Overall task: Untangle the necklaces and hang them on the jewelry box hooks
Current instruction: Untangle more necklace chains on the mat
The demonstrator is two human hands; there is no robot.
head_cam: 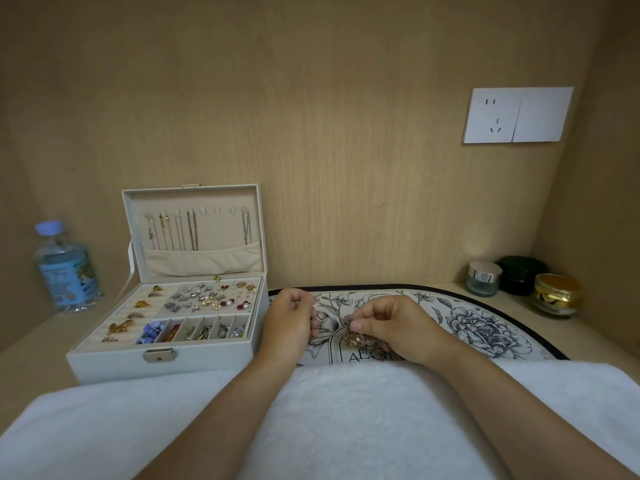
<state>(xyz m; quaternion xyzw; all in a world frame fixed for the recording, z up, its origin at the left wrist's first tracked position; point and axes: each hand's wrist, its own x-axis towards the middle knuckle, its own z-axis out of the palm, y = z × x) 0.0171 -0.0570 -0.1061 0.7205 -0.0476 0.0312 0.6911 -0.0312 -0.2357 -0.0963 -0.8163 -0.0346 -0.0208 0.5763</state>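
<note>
A white jewelry box stands open at the left, its lid upright with a row of hooks. Several necklaces hang from those hooks into a fabric pocket. A tangled gold necklace lies on the floral mat between my hands. My right hand pinches its chain just above the clump. My left hand is curled beside it; a thin chain runs toward its fingers, but I cannot make out a grip.
The box's tray holds earrings, brooches and beads. A water bottle stands left of the box. At the back right corner are three small jars. A white towel covers the front edge. A wall socket sits upper right.
</note>
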